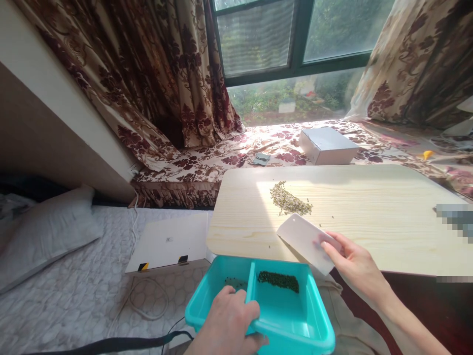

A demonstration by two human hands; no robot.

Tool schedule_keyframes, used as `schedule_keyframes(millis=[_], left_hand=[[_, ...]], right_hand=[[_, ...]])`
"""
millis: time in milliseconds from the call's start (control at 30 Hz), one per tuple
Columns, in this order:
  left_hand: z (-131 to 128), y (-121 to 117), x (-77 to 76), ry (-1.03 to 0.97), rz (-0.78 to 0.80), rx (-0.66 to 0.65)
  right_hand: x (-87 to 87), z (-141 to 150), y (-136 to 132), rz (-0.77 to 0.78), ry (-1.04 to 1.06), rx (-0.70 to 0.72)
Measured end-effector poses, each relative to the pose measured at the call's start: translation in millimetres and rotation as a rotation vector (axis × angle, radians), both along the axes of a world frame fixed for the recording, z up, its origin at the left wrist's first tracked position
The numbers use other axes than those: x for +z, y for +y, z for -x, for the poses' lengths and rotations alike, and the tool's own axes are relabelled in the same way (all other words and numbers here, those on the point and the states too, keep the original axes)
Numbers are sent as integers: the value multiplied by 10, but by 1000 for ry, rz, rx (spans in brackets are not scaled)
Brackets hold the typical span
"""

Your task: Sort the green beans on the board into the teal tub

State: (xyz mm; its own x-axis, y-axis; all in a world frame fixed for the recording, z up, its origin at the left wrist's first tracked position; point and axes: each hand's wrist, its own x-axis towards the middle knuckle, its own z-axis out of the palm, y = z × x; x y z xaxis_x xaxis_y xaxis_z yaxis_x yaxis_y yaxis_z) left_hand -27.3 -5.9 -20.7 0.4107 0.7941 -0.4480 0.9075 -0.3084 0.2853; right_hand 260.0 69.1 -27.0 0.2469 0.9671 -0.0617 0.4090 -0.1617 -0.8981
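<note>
My right hand [353, 264] grips a white flat scraper [305, 241] between thumb and fingers, tilted over the front edge of the wooden tabletop [369, 197]. Just beyond the scraper lies a loose pile of small greenish-brown grains [290, 199], with a few strays nearby. Below the edge is a turquoise two-compartment bin [284, 315]. My left hand [231, 315] is closed on the bin's near rim by the divider, its fingers partly hidden. Dark green grains [279, 281] lie along the far side of the right compartment; a few grains [236, 282] show in the left.
A white box [170, 241] lies on the quilted bed to the left, with a cable [148, 313] near it. Another white box [327, 145] and a small folded cloth [261, 158] rest on the floral window ledge. A blurred-out patch [456, 219] is at the table's right.
</note>
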Motion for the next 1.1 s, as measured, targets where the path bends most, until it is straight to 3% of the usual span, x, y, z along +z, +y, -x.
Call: schedule_keyframes(millis=[200, 333, 433, 500, 567, 667, 933, 1100], left_hand=[[114, -39, 65, 0, 9, 44], [196, -61, 105, 15, 6, 62], [226, -64, 83, 15, -7, 75], [221, -56, 59, 4, -5, 70], [194, -41, 38, -13, 2, 48], [127, -14, 9, -39, 4, 3], [-13, 28, -27, -59, -1, -49], [-39, 41, 8, -46, 24, -45]], right_hand=[[65, 236, 56, -17, 27, 161], [118, 419, -1, -4, 20, 371], [198, 385, -89, 9, -40, 458], [258, 247, -112, -36, -145, 337], [310, 57, -98, -92, -281, 99], [353, -193, -54, -40, -391, -95], [304, -288, -64, 61, -307, -146], [212, -239, -18, 59, -69, -158]])
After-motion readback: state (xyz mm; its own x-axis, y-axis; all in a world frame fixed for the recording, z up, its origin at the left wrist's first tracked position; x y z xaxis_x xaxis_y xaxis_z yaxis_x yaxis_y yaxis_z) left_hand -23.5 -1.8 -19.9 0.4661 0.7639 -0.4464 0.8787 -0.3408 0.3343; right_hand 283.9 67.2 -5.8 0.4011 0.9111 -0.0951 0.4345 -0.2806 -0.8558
